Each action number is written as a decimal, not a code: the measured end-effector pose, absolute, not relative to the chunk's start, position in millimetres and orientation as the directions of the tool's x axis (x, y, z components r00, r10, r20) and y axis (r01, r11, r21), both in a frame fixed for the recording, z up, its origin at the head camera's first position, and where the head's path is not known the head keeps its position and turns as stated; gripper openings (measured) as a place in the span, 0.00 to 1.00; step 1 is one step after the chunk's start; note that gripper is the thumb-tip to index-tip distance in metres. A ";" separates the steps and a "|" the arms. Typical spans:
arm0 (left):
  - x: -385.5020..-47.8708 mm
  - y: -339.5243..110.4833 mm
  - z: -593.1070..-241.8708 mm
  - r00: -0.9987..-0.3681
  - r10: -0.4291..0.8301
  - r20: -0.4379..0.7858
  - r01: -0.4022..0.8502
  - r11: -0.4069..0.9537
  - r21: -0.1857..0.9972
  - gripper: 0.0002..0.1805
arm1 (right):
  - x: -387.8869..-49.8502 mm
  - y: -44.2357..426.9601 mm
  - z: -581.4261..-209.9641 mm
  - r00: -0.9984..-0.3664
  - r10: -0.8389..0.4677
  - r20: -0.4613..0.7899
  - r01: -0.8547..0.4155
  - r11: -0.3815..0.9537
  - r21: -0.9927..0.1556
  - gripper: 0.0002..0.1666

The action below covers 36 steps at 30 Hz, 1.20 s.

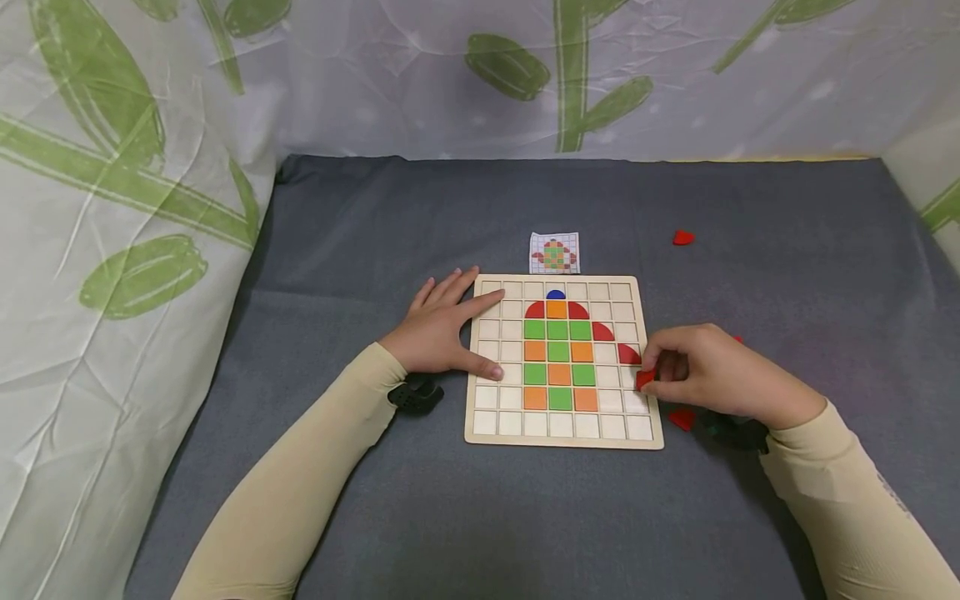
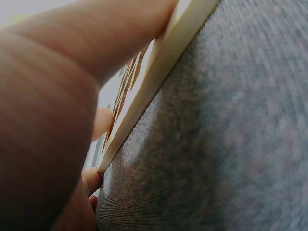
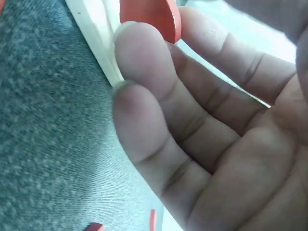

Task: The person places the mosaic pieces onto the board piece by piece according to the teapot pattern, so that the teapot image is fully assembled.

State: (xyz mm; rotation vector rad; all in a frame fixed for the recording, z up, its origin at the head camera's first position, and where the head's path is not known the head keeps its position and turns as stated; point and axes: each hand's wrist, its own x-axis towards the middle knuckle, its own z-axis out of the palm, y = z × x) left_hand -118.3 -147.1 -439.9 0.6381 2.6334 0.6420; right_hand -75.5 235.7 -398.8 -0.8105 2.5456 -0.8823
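A wooden grid board lies flat on the dark grey cloth. Orange and green squares fill its middle columns, red quarter-round pieces sit near the top and to the right, and a blue half-round piece tops them. My left hand rests over the board's left edge, thumb and fingers spread wide. Between the thumb and fingers of my right hand a red curved-edge piece is pinched above the board's right edge. The right wrist view shows this red piece partly covered by fingertips.
A small printed pattern card lies just beyond the board. One loose red piece is at the far right, another red piece below the right hand, and a third peeks out behind that hand. White leaf-patterned sheeting hangs behind the table.
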 end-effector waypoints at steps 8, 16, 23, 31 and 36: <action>-118.0 -147.1 -440.6 -0.836 0.498 -0.232 0.331 0.794 0.510 0.64 | -76.5 236.2 -402.4 -0.781 -0.616 -0.098 -0.426 0.642 -0.637 0.15; -118.3 -147.1 -441.8 -0.838 0.491 -0.236 0.331 0.803 0.496 0.65 | -75.3 237.3 -402.9 -0.771 -0.635 -0.041 -0.469 0.611 -0.637 0.12; -117.9 -146.6 -438.8 -0.840 0.486 -0.240 0.321 0.803 0.503 0.65 | -75.4 238.4 -400.3 -0.758 -0.650 -0.051 -0.474 0.603 -0.642 0.15; -117.9 -145.6 -438.5 -0.840 0.484 -0.246 0.318 0.806 0.499 0.65 | -73.1 235.1 -400.3 -0.766 -0.641 -0.052 -0.484 0.627 -0.610 0.14; -118.3 -145.3 -439.0 -0.840 0.484 -0.246 0.320 0.808 0.495 0.65 | -70.3 231.1 -399.5 -0.779 -0.620 -0.088 -0.471 0.672 -0.571 0.13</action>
